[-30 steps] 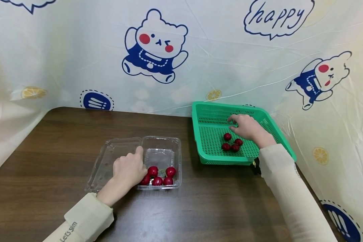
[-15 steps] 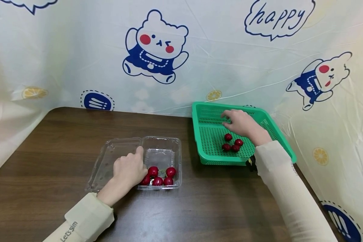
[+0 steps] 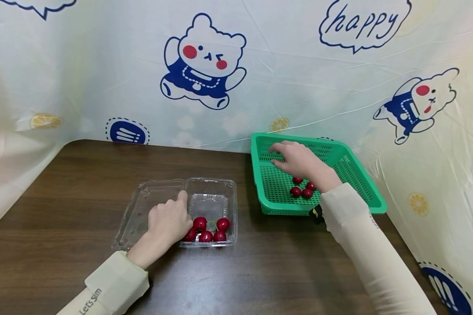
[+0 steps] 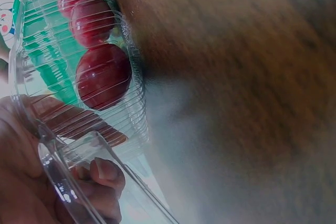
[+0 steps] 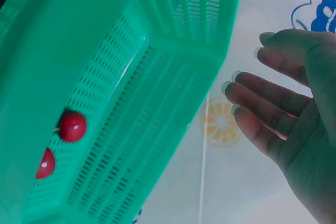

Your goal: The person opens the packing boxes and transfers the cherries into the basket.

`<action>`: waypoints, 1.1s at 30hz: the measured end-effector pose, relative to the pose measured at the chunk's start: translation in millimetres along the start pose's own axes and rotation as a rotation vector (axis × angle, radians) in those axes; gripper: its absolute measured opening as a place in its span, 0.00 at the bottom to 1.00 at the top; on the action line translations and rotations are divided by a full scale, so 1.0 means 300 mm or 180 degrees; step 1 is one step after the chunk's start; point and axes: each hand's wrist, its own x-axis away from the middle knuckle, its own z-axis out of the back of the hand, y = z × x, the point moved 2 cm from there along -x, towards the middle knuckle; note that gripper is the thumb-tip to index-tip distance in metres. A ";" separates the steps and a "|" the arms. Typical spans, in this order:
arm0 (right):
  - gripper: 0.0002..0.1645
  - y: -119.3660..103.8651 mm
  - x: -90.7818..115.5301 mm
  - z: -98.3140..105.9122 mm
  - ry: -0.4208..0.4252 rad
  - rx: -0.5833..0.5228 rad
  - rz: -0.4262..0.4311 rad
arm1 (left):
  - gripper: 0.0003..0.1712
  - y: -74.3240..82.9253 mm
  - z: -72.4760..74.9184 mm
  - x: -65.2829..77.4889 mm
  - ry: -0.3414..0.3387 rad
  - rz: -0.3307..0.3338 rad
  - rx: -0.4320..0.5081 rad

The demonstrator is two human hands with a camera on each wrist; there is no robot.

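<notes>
The clear plastic clamshell box point(image 3: 230, 210) stands with its lid folded out to the left and several red cherries point(image 3: 206, 236) at its near end. My left hand point(image 3: 166, 223) grips the box at the fold between tray and lid. In the left wrist view, one finger shows through the ribbed wall point(image 4: 79, 114) beside the cherries point(image 4: 104, 76), while other fingers curl behind the lid's edge. Over the green basket point(image 3: 268, 205) hovers my right hand point(image 3: 299, 162), fingers loosely spread and holding nothing. Several cherries point(image 3: 307, 193) lie on the basket floor, partly hidden by that hand.
Both containers stand on a dark brown wooden table point(image 3: 82, 188). A patterned cloth point(image 3: 291, 78) with bears hangs behind and at the sides, close to the basket's back rim. A small black and yellow item point(image 3: 317, 213) shows under the right cuff.
My right hand has drifted left above the basket, from over its middle toward its left side. The left hand and the cherries have kept their places.
</notes>
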 end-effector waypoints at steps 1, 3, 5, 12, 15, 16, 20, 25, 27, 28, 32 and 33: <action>0.22 -0.008 -0.003 -0.001 0.0002 0.0007 0.0015 | 0.12 0.001 0.000 0.000 0.0003 -0.0002 0.0000; 0.23 -0.023 -0.008 -0.003 0.0016 0.0036 0.0051 | 0.12 0.002 0.000 -0.001 0.0008 -0.0007 -0.0002; 0.23 -0.042 -0.014 -0.008 0.0017 0.0059 0.0084 | 0.12 0.002 0.001 -0.001 0.0013 -0.0009 -0.0005; 0.23 -0.106 -0.036 -0.036 -0.0001 0.0155 0.0139 | 0.13 0.003 0.000 -0.001 -0.0004 -0.0002 -0.0003; 0.23 -0.132 -0.045 -0.050 -0.0011 0.0181 0.0152 | 0.12 0.002 0.000 0.000 -0.0012 0.0009 0.0000; 0.22 -0.141 -0.047 -0.055 -0.0015 0.0186 0.0154 | 0.12 0.002 0.000 0.000 -0.0017 0.0014 0.0001; 0.21 -0.171 -0.053 -0.079 0.0017 0.0209 0.0238 | 0.12 0.002 0.000 0.000 -0.0024 0.0019 0.0001; 0.20 -0.208 -0.061 -0.100 0.0168 0.0260 0.0470 | 0.12 0.001 0.000 -0.001 -0.0040 0.0034 0.0003; 0.20 -0.226 -0.067 -0.108 0.0199 0.0307 0.0563 | 0.12 0.001 0.001 -0.001 -0.0045 0.0037 0.0002; 0.20 -0.236 -0.069 -0.112 0.0199 0.0332 0.0606 | 0.12 0.001 0.001 0.000 -0.0045 0.0036 0.0003; 0.20 -0.276 -0.076 -0.130 0.0130 0.0397 0.0741 | 0.12 0.001 0.001 0.001 -0.0032 0.0020 0.0008; 0.20 -0.286 -0.077 -0.136 0.0116 0.0416 0.0787 | 0.12 0.001 0.001 0.001 -0.0031 0.0017 0.0009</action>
